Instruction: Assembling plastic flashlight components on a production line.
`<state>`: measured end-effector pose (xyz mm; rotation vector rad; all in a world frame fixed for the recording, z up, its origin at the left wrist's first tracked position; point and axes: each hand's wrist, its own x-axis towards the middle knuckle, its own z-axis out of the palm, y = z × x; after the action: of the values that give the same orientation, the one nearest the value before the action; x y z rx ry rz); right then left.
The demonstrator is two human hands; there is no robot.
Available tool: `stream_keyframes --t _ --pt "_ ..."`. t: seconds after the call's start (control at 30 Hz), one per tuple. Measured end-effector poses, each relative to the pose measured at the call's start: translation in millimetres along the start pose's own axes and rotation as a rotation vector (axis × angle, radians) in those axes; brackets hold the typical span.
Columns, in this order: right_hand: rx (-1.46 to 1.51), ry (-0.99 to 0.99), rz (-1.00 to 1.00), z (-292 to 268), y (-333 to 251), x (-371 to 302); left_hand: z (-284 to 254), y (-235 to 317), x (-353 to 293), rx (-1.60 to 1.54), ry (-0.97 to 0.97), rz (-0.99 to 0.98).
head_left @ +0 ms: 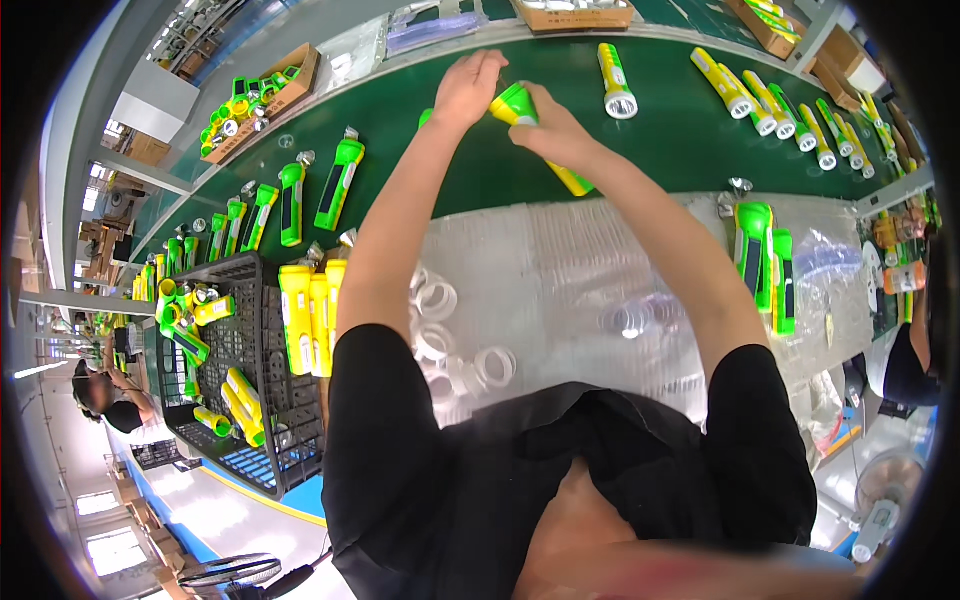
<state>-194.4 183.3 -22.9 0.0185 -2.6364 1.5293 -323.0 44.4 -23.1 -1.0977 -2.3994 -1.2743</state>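
Observation:
My right hand (556, 132) is wrapped round a flashlight (513, 104) with a green and yellow head, which slants above the green work surface. Its yellow-green handle sticks out below the palm. Close to the left of the flashlight's head is my left hand (468, 92), its fingers bent and pressed together. Whatever they may hold is hidden from view. Behind my left wrist, a small green piece (426, 118) peeks out, mostly covered. Beyond my right hand lies a yellow flashlight (618, 82) with its lens end toward me.
Green flashlights (341, 184) with loose reflectors line the left side; several more (762, 110) lie at the right. A black crate (262, 372) of parts stands at left, beside yellow bodies (298, 320). Clear rings (494, 367) rest on the plastic-covered area (560, 270) before me.

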Motion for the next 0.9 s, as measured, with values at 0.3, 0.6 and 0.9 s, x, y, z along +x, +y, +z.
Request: stream_keyframes --t 0.3,0.6,0.9 --pt "0.615 -0.180 0.063 -4.3 -47.1 -230.8 -21.5 189.9 -183.9 -0.145 -0.055 0.384" --pt "0.762 -0.178 0.140 18.5 -31.6 -333.3 28.4 235.2 -292.0 -0.315 -0.106 0.309" --pt "0.887 0.100 0.186 2.6 -14.1 -352.7 89.0 163.7 -264.4 0.137 -0.166 0.179"
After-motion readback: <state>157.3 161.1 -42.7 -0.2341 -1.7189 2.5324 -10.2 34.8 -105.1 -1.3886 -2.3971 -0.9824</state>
